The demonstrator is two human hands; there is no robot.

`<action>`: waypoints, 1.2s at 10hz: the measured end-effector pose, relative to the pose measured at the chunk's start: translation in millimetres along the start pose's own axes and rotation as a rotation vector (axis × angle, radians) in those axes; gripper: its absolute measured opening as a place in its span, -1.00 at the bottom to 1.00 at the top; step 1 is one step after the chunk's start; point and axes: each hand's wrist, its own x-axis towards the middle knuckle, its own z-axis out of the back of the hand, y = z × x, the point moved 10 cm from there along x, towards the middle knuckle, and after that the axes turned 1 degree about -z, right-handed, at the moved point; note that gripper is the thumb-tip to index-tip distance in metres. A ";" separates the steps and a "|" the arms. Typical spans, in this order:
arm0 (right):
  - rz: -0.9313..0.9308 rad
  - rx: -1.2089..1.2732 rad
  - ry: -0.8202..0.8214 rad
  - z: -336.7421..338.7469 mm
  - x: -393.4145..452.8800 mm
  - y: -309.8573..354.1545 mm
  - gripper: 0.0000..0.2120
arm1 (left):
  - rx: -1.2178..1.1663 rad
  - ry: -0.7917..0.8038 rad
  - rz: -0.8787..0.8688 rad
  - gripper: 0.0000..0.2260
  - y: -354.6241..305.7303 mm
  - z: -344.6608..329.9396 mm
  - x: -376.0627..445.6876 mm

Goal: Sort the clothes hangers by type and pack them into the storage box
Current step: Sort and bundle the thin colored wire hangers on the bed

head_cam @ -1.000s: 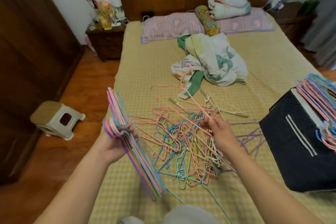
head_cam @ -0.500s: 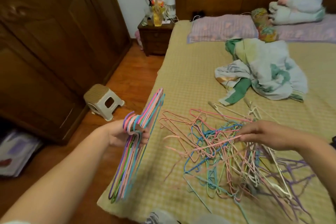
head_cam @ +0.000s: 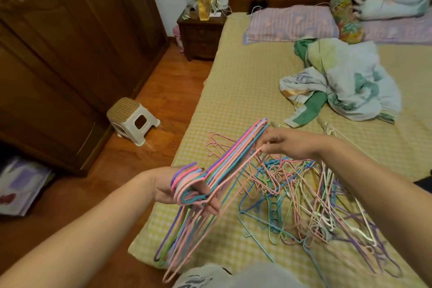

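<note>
A bundle of thin plastic-coated wire hangers in pink, purple, blue and green (head_cam: 224, 166) hangs from the left hand (head_cam: 184, 190), whose fingers curl through the stacked hooks, just off the near edge of the bed with the yellow checked cover (head_cam: 245, 91). The hangers lie flat against each other, shoulders fanned slightly, lower bars trailing down past the mattress edge. The right hand (head_cam: 289, 145) pinches the bundle's upper end between thumb and fingertips. Beneath that hand, a tangled heap of loose wire hangers in pink, blue, green, white and lilac (head_cam: 311, 201) sprawls across the cover, hooks and bars interlocked.
</note>
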 end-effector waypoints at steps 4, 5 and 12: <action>-0.125 0.090 -0.075 6.2 -21.7 -52.7 -0.86 | -0.090 0.096 -0.028 -0.30 7.2 -28.9 32.0; -0.144 0.147 -0.109 5.4 -23.4 -63.2 -0.87 | -0.138 0.113 -0.030 -0.37 6.0 -35.9 30.7; -1.032 0.351 -0.377 -191.1 -173.9 -302.0 -0.78 | -0.415 0.232 -0.047 -0.69 24.6 -97.9 67.2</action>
